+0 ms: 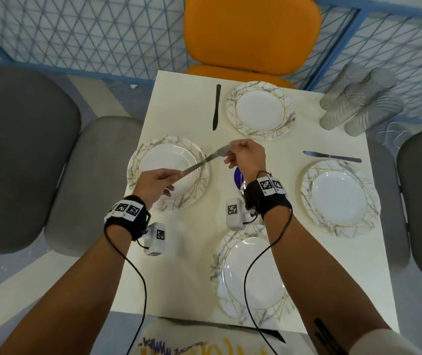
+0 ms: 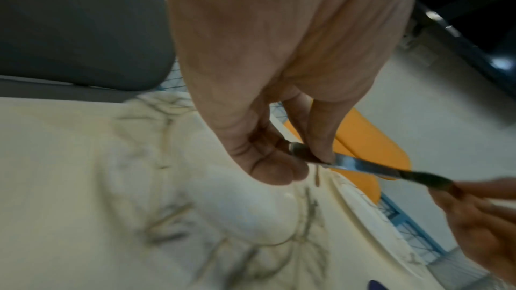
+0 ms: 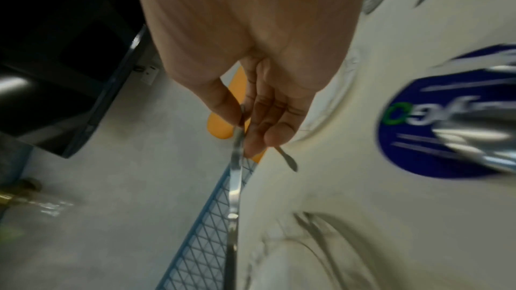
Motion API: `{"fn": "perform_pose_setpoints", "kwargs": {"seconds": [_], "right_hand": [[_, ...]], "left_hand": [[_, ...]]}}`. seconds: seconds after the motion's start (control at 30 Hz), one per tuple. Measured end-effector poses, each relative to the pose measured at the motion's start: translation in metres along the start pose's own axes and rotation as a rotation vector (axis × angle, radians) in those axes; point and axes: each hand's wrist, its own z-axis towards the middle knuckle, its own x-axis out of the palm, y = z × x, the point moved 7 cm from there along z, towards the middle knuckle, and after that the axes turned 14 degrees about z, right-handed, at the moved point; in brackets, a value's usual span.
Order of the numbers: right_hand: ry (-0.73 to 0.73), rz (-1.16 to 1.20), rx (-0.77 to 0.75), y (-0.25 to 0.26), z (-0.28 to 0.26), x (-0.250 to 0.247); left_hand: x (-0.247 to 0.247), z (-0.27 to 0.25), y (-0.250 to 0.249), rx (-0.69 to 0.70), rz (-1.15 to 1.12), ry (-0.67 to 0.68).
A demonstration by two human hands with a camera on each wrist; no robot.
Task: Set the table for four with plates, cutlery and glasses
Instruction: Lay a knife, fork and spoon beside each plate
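Knife (image 1: 202, 161) held over left plate (image 1: 138, 160), axis slanting far-right, left hand (image 1: 157, 184) and right hand (image 1: 245, 156) pinching opposite ends

Four marble-rimmed plates on white worktop (image 1: 179, 265): top centre (image 1: 260, 110), left (image 1: 168, 171), right (image 1: 340, 198), bottom centre (image 1: 252, 279). Knife (image 1: 202, 161) held over left plate, gripped at both ends by left hand (image 1: 157, 184) and right hand (image 1: 247, 156). Black knife (image 1: 216, 106) beside top plate; another knife (image 1: 332, 156) above right plate. Glasses (image 1: 358, 99) clustered upper right.

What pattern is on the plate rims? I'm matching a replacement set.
Grey marble veining with thin gold geometric lines on the plates; the head view shows it best.
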Motion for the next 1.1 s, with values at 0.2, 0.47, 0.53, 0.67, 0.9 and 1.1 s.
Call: {"fn": "perform_pose_setpoints", "kwargs": {"seconds": [0.2, 0.47, 0.53, 0.67, 0.9, 1.1], "right_hand": [[0.169, -0.189, 0.155, -0.076, -0.042, -0.006], [0.427, -0.751, 0.085, -0.126, -0.094, 0.023], [0.446, -0.832, 0.056, -0.13, -0.101, 0.031], [0.416, -0.869, 0.057, -0.138, -0.103, 0.039], [0.334, -0.87, 0.04, -0.141, -0.102, 0.045], [0.34, -0.97, 0.034, -0.148, -0.1, 0.052]], "left_hand": [[-0.037, -0.029, 0.067, -0.122, -0.237, -0.139], [-0.073, -0.069, 0.141, -0.294, -0.403, -0.386], [-0.074, -0.075, 0.149, -0.322, -0.376, -0.414], [-0.078, -0.079, 0.157, -0.354, -0.266, -0.452], [-0.08, -0.075, 0.146, -0.39, 0.073, -0.514], [-0.077, -0.07, 0.141, -0.344, 0.188, -0.533]]}}
